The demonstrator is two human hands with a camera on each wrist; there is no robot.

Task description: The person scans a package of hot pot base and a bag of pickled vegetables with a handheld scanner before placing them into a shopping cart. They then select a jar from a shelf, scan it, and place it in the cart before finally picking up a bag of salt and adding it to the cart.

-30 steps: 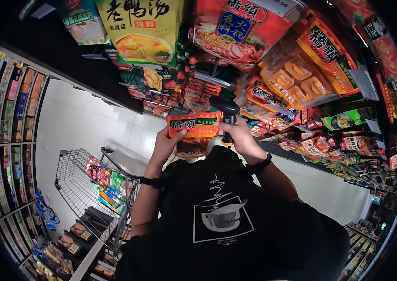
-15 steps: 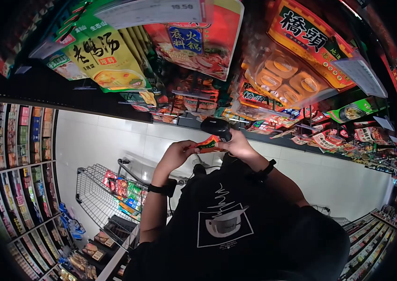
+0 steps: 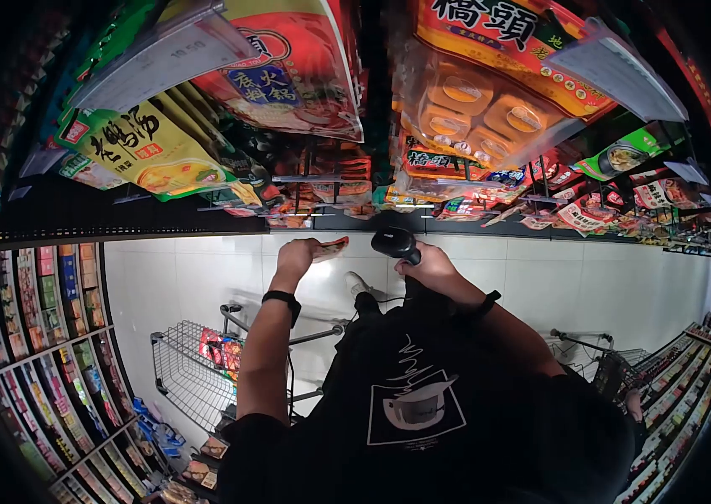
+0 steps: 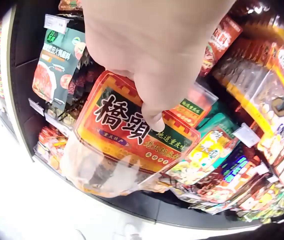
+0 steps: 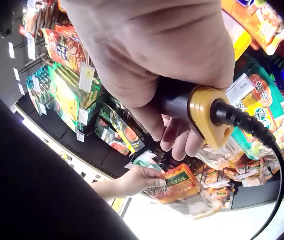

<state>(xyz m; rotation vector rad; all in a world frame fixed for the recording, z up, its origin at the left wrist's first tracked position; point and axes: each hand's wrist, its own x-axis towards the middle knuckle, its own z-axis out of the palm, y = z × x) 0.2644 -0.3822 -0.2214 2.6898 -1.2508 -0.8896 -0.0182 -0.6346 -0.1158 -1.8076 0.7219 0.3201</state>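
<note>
My left hand (image 3: 297,259) pinches the top edge of a red and orange food packet (image 3: 332,247), which hangs in front of the shelf. In the left wrist view the thumb of that hand (image 4: 154,55) lies on the printed header of the packet (image 4: 127,135), above a clear lower part. My right hand (image 3: 433,267) grips a black handheld scanner (image 3: 397,244). The right wrist view shows the fingers of the right hand (image 5: 157,60) curled round its handle (image 5: 177,100), with a yellow end and a black cable (image 5: 254,125). Packet and scanner are apart.
Hanging packets (image 3: 490,101) and price tags (image 3: 172,55) fill the rack ahead. A wire shopping cart (image 3: 196,378) with packets in it stands at the left, another cart (image 3: 599,361) at the right. Stocked shelves (image 3: 53,353) line the far left.
My left hand has moved left, away from the scanner, with the packet. The right hand has let go of the packet's edge and still holds the scanner. The head view has shifted.
</note>
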